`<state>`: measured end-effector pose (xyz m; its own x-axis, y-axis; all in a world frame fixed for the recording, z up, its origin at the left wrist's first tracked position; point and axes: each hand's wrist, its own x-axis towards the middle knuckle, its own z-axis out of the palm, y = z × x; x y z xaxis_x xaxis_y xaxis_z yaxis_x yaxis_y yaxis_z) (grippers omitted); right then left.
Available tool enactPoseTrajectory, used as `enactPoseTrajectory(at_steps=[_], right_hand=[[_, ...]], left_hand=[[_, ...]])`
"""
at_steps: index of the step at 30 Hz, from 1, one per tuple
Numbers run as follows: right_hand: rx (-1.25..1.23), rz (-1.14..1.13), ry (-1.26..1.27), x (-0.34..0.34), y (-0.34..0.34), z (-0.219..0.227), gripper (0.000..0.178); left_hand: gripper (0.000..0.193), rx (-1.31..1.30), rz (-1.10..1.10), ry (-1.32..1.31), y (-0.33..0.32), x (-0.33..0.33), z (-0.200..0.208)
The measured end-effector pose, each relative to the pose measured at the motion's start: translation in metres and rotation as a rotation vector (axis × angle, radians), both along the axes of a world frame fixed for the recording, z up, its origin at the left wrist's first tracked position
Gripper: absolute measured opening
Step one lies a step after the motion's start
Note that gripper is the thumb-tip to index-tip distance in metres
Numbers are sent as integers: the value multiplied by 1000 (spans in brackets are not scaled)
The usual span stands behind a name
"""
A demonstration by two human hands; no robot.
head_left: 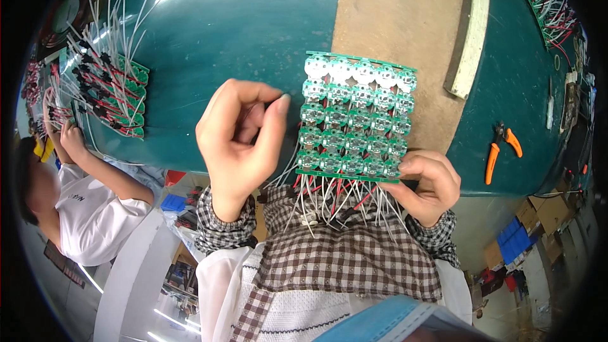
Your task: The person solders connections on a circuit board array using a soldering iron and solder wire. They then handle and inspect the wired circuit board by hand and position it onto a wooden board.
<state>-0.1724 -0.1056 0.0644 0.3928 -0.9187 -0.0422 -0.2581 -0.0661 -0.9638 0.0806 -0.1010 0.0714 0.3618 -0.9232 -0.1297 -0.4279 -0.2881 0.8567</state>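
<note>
Gripping the green circuit panel (354,123), right hand (425,185); left hand (240,139) pinches beside it.

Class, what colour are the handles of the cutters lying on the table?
Orange, seen in the head view: cutters on the table.

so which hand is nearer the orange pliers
Right. The right hand grips the green circuit board panel at its lower right corner, just left of the orange pliers. The left hand is raised beyond the panel's left edge.
</note>
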Motion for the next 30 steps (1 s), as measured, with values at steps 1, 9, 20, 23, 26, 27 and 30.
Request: enactPoseTrajectory(at_steps=[1,9,20,23,26,27,30], right_hand=[[3,5,-5,0,-1,0,32],[-26,0,-1,-1,-3,-4,32],[-37,-11,-34,-7,-6,-9,31],[-22,-26,-28,-8,-7,-9,31],[-16,-28,-34,-10,-8,-10,32],[11,-33,-53,-10,-8,-10,32],[37,-38,-54,-14,-7,-11,32]], left_hand=[[10,0,-1,9,4,0,-1],[13,55,76,193,13,-14,5],[18,30,103,320,14,-23,3],[16,57,121,303,14,-28,2],[14,90,181,405,13,-34,3],[15,99,180,401,15,-35,3],[15,139,146,420,16,-38,4]])
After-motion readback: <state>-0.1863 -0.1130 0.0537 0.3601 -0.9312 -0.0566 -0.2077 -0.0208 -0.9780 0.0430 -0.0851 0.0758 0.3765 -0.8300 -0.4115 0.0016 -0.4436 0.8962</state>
